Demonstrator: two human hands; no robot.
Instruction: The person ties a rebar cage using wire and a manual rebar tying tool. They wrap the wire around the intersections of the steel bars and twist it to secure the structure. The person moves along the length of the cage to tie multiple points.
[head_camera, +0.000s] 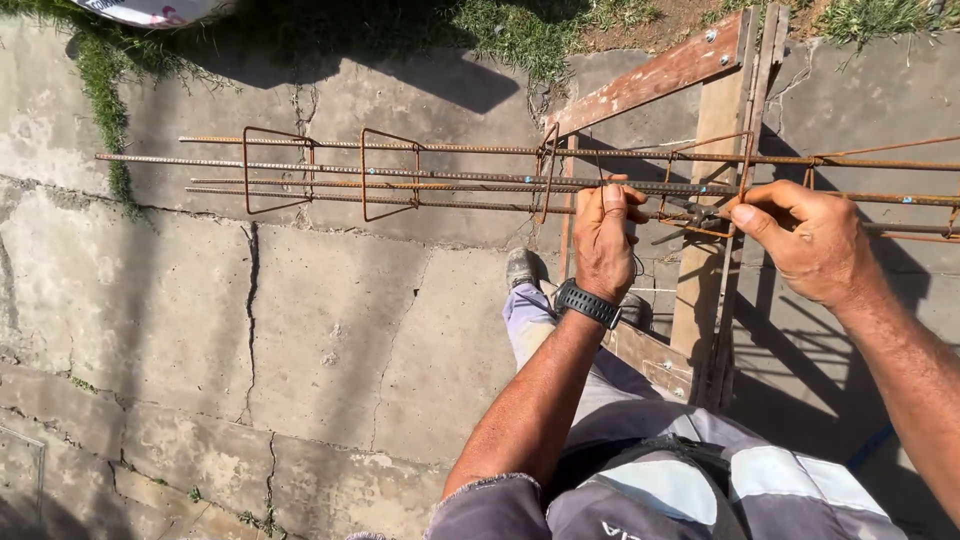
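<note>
— Rusty steel: our rebar cage (480, 180) lies level across the wooden trestle (715, 200), above the cracked concrete slab (300, 330).
— Our left hand (605, 240), with the black wristwatch (587, 302), closes around a long bar. Our right hand (805, 240) pinches a dark tool (690, 212) at a stirrup (745, 170).
— The hands sit apart, the trestle post between them.

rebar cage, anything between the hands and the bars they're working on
Nothing visible. The left hand grips the long bars of the rebar cage directly, and the right hand pinches a stirrup where it crosses them. A dark tool lies between both hands.
</note>
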